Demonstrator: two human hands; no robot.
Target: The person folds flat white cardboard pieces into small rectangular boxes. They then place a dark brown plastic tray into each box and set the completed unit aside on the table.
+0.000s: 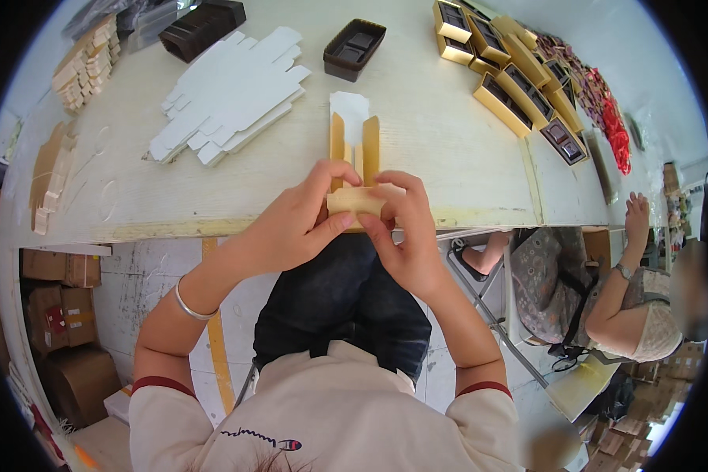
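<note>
A small gold cardboard box, white on its inside, lies part-folded at the table's front edge. Its long side walls stand up and a white flap points away from me. My left hand pinches the near end of the box from the left, thumb below and fingers curled over the top. From the right, my right hand grips the same end between thumb and fingers. The end panel between my hands is bent up. Beyond the box sits a dark brown plastic tray with a few compartments.
White flat box blanks are stacked left of centre. Further left lie more folded card stacks and a dark tray stack. Several gold boxes with brown trays stand at right, near red wrapping. A co-worker sits to the right.
</note>
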